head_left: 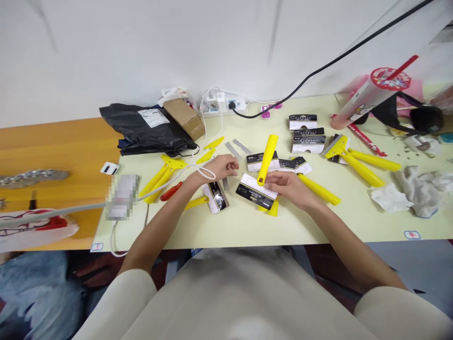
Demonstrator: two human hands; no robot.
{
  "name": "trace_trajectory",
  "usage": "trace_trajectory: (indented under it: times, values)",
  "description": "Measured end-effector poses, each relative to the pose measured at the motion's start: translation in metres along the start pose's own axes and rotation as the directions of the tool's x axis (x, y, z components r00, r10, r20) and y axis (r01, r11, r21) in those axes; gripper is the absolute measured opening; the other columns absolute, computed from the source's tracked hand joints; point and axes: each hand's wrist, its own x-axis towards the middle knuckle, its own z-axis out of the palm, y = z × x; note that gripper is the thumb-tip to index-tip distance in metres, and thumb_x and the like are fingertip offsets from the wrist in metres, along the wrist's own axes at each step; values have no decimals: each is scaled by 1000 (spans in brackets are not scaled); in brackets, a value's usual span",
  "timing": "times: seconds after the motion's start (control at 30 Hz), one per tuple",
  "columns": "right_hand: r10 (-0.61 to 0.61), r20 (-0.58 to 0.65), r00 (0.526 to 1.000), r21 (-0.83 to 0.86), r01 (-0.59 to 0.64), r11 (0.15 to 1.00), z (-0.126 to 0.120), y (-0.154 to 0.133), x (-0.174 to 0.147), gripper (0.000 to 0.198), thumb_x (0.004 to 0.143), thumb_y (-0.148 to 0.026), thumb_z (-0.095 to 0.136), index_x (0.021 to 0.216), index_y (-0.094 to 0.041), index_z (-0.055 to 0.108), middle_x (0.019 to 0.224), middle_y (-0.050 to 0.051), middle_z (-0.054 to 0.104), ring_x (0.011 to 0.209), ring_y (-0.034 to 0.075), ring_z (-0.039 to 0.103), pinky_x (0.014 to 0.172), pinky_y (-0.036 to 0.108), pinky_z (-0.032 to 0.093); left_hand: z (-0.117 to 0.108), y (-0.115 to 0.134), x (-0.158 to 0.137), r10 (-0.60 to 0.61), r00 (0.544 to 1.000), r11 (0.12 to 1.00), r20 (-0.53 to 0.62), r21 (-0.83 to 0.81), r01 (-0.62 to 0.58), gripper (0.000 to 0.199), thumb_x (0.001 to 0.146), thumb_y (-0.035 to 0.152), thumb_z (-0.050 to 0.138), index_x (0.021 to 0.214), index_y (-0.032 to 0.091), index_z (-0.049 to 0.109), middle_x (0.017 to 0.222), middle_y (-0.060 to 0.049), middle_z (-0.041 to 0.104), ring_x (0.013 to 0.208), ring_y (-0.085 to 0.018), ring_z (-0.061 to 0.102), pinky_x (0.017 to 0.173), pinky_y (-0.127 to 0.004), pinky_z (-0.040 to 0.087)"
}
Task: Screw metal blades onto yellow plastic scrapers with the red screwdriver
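Note:
My right hand point(288, 185) has its fingers on the right edge of a black-and-white packaging card point(257, 192), gripping it. A yellow scraper handle point(268, 158) with a hole at its near end overlaps the card's top. My left hand point(224, 166) is curled closed above the table; whatever its fingers may hold is hidden. Flat metal blades point(241, 146) lie just beyond it, and a black-and-white package point(215, 196) lies under the wrist. More yellow handles point(320, 190) lie to the right, one partly behind my right hand.
Assembled yellow scrapers point(361, 165) lie right and left. A red screwdriver point(171, 191) lies beside my left forearm. White cable point(166, 182) crosses that forearm. At the back are a black bag point(141, 134), a cardboard box point(184, 118), a power strip point(239, 102) and a tall cup point(368, 101).

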Motion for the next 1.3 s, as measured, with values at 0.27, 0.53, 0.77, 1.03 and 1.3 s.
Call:
trace_trajectory:
  times: [0.27, 0.53, 0.77, 1.03, 1.3]
  values:
    - [54, -1, 999, -59, -54, 997, -8, 2, -30, 40, 68, -44, 98, 100, -25, 83, 105, 6, 84, 97, 25, 78, 99, 45, 62, -3, 3, 9, 26, 999, 1000, 44, -8, -25, 21, 83, 33, 84, 96, 19, 76, 90, -6, 73, 81, -20, 66, 76, -33, 51]
    - [80, 62, 995, -106, -73, 992, 5, 4, -23, 34, 70, -37, 95, 99, -26, 83, 107, 3, 82, 99, 23, 77, 103, 44, 60, 7, 15, 20, 158, 976, 987, 147, -5, -159, 14, 99, 24, 65, 96, 19, 77, 94, -5, 73, 86, -21, 66, 82, -32, 49]
    - [74, 57, 996, -34, -72, 997, 14, 9, -5, 33, 74, -39, 92, 102, -24, 83, 105, 5, 84, 96, 21, 78, 95, 40, 61, 4, 38, 1, 142, 989, 979, -47, -144, -147, 18, 102, 34, 62, 98, 23, 75, 106, -9, 71, 97, -25, 66, 91, -38, 52]
    - [-27, 73, 997, -20, 29, 999, 30, 2, 14, 30, 78, -42, 91, 102, -24, 84, 101, 2, 84, 94, 21, 77, 93, 38, 59, 11, 65, -31, 126, 985, 944, -115, -292, -155, 17, 96, 38, 75, 97, 21, 79, 127, -10, 66, 126, -25, 65, 107, -40, 51]
    - [27, 99, 995, 37, -30, 999, 40, 5, 32, 35, 77, -40, 93, 109, -29, 85, 104, 2, 85, 104, 23, 78, 107, 42, 57, 8, 59, -36, -91, 970, 891, -224, -453, -21, 28, 91, 41, 82, 105, 18, 74, 112, -9, 76, 96, -20, 73, 89, -35, 56]
